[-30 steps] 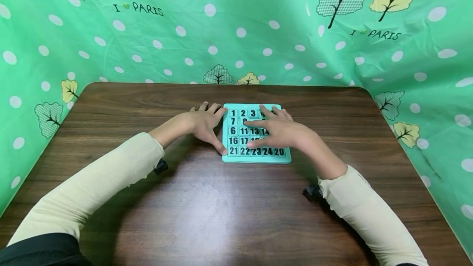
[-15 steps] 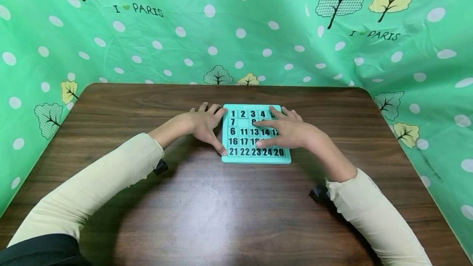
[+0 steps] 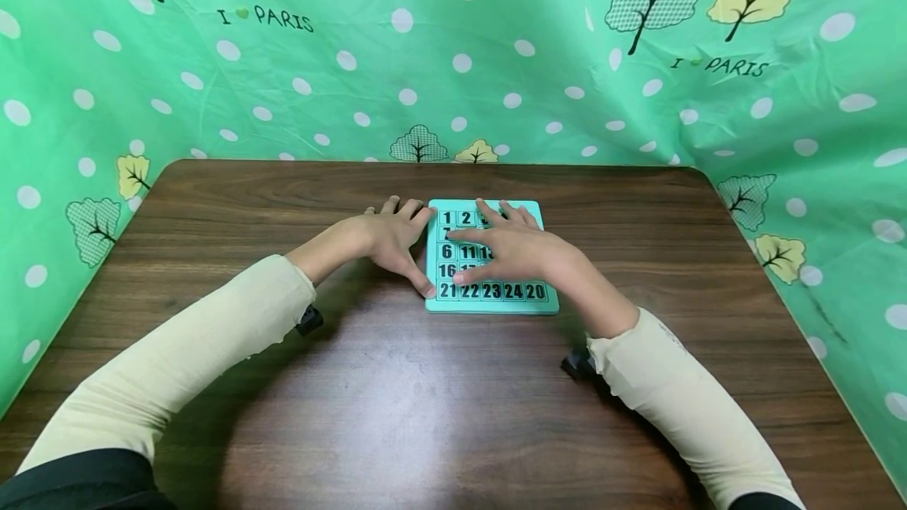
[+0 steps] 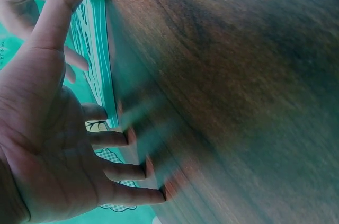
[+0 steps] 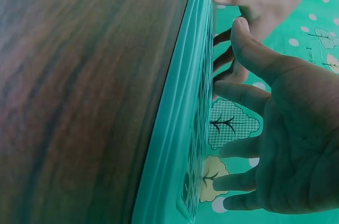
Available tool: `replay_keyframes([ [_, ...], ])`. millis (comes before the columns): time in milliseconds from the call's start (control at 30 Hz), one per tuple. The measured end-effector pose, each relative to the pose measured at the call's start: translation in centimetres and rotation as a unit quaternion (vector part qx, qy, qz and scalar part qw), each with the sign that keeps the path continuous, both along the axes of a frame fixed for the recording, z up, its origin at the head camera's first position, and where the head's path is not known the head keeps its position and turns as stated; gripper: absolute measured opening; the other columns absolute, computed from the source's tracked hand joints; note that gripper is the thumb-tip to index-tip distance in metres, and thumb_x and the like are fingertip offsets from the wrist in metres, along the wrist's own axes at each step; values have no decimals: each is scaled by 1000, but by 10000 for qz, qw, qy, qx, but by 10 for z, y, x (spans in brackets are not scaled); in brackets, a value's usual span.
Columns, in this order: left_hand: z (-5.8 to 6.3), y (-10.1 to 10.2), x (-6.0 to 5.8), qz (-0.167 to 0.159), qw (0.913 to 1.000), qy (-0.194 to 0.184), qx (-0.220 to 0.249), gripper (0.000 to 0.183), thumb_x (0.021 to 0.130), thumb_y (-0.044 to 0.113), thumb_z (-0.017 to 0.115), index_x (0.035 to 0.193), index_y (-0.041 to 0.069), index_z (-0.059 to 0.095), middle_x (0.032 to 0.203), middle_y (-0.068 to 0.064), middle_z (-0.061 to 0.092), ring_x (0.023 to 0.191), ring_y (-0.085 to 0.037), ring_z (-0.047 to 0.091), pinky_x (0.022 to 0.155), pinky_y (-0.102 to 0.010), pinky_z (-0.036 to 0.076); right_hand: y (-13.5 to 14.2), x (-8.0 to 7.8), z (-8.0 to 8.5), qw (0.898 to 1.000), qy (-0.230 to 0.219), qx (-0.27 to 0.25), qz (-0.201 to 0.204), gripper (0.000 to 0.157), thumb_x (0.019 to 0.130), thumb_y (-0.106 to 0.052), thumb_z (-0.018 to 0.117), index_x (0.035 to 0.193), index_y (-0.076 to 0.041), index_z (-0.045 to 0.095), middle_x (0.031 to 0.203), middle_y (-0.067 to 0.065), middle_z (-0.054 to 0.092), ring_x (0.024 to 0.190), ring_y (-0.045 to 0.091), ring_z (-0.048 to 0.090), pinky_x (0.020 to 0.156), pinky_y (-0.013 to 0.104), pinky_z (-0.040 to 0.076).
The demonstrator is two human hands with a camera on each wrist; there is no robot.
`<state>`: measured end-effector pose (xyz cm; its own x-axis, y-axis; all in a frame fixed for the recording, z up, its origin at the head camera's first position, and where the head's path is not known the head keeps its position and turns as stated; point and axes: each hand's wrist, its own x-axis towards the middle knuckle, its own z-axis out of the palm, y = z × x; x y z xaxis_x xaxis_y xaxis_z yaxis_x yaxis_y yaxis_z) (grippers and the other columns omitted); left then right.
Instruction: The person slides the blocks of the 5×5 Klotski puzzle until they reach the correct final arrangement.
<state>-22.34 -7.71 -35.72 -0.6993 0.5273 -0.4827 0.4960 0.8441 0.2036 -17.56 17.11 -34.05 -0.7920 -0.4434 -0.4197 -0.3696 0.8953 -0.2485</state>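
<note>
A turquoise number slide puzzle (image 3: 489, 308) with black-numbered tiles lies flat on the table. My left hand (image 3: 393, 242) steadies its left side, thumb at the near-left corner and index finger by the far-left corner. In the left wrist view, the other fingers (image 4: 130, 170) of that hand reach down to the tabletop beyond the board. My right hand (image 3: 520, 249) spreads over the puzzle, its index fingertip at the 7 tile (image 3: 447, 234) in the first column. Its thumb hovers over the left part of the fourth row. Much of the middle and right tiles is hidden under this hand.
The brown wood-grain table (image 3: 397, 408) extends around the puzzle. A green dotted cloth (image 3: 453, 38) printed with trees hangs behind and along both sides. Dark wrist devices (image 3: 579, 364) sit under both cream sleeves.
The 8 tile slid right, leaving a gap in the second column. My right hand went right with it, then back left to the 7 tile. My left hand stayed put.
</note>
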Motion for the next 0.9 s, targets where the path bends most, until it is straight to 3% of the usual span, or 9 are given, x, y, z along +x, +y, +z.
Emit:
replay_keyframes([
  [433,2,1,1,-24,10000,8,-29,153,76,87,86,183,17,2,191,-14,7,175,-56,3,134,-83,18,19,-1,1,9998,-22,45,-167,79,103,-73,70,172,-43,47,191,20,-2,174,61,-4,139,76,-2],
  [700,2,0,1,-38,10000,-4,-41,153,77,88,85,183,18,1,191,-14,5,175,-55,2,134,-83,17,28,1,0,9997,-22,138,-181,81,103,-73,68,174,-41,44,191,22,0,173,63,-3,138,78,1],
  [900,3,1,1,-29,10000,-30,-71,154,76,88,86,183,18,1,191,-14,5,176,-55,1,135,-82,17,20,12,1,9999,102,49,29,82,101,-73,71,173,-43,46,191,19,2,174,59,-1,138,79,4],
])
